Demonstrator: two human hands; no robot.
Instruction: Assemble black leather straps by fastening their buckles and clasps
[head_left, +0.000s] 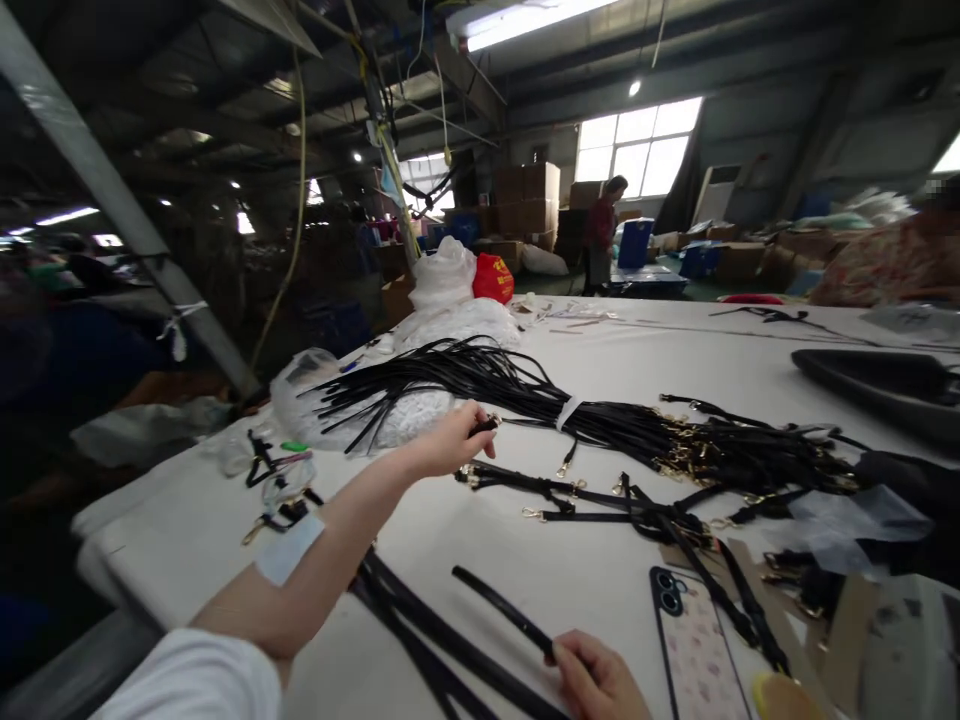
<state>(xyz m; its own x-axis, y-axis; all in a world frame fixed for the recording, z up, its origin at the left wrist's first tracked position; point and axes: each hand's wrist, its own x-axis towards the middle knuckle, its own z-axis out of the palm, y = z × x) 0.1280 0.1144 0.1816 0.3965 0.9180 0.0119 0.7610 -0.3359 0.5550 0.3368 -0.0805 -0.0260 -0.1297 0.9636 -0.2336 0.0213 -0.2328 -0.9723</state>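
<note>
My left hand (459, 437) reaches out over the white table with its fingers closed on a short black strap end (481, 428), which has a bit of gold metal at its tip. Close to me, my right hand (598, 678) pinches a narrow black strap (502, 606) whose free end points away to the left. Wide black straps (427, 625) run under my left forearm toward the front edge. Just beyond my left hand lies a bundle of long black straps (517, 395), tied with a white band (568, 412). Black straps with gold snap hooks (534, 514) lie to its right.
A phone in a patterned case (701, 640) rests right of my right hand. Clear plastic bags (450, 325) and a red bag (493, 279) sit at the back. A black tray-like object (870, 385) is at the right. A person (602, 235) stands beyond the table.
</note>
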